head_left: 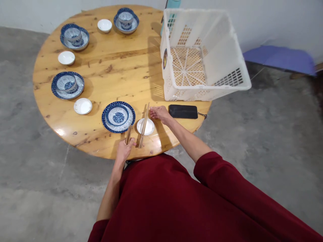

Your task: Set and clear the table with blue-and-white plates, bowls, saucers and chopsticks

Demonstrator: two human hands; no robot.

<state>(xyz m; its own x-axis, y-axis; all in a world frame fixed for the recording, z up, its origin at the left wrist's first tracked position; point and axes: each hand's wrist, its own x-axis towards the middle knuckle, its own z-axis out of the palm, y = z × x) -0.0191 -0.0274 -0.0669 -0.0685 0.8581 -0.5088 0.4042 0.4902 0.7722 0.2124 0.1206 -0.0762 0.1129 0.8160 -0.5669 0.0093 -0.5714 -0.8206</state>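
My left hand (pixel 124 149), at the table's near edge, is closed around a small bundle of wooden chopsticks (pixel 128 135) that points up and away. To its right, another pair of chopsticks (pixel 143 129) lies across a small white bowl (pixel 149 127). My right hand (pixel 159 113) is just right of that pair's far end, fingers loosely stretched and holding nothing that I can see; whether the fingertips touch the sticks is unclear. Left of the white bowl is a blue-patterned plate (pixel 104 118) with a matching bowl (pixel 118 116) on it.
A white plastic crate (pixel 207 88) stands at the right of the round wooden table (pixel 113 80). A black phone (pixel 183 111) lies in front of it, and a turquoise object (pixel 173 4) is behind. Several blue-patterned settings, including one plate (pixel 54 88), and small white bowls (pixel 82 106) line the left and far edge.
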